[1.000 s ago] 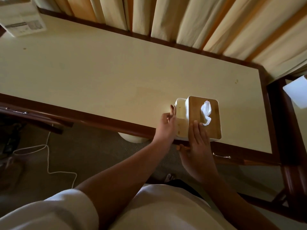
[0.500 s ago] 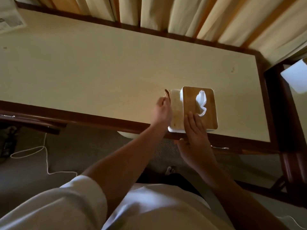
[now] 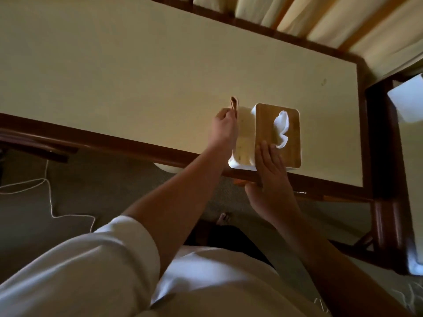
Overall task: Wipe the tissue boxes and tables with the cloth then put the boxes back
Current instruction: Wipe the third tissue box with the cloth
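- L hand point(image 3: 223, 131): fingers curled round a brownish cloth point(image 3: 234, 104), holding it vs. the left side wall of the tissue box point(image 3: 243, 138). A folded tip of the cloth sticks up past the knuckles, at the box's far-left corner.
- R hand point(image 3: 272, 179): laid flat, fingers point(image 3: 266, 154) straight and together, pressing on the near end of the box's wooden lid point(image 3: 265, 124). It grips nothing. Thumb sits lower, by the table's front edge; can't tell if it touches.
- Fingertips end just beside the white tissue point(image 3: 282, 129) that stands up out of the lid slot.
- Tissue box: white body w/ wood-tone lid, upright on the table point(image 3: 137, 76), right at the near edge, towards the right end. Some dull spots on its left wall.
- Table: cream top w/ dark wood border, long, running left to right. A small mark on the top near the far-right corner.
- Both forearms reach in from below; L arm comes out of a white short sleeve point(image 3: 103, 259).
- A bare foot point(image 3: 223, 218) shows on the floor between the arms, under the table edge.
- Thin white cable point(image 3: 49, 195) snakes over the grey floor at left.
- Cream/orange curtains point(image 3: 320, 19) hang behind the table's far edge.
- 2nd table point(image 3: 412, 156) at far right, same cream top + dark frame, w/ a white boxy thing point(image 3: 408, 99) on it; too blurred to say what.
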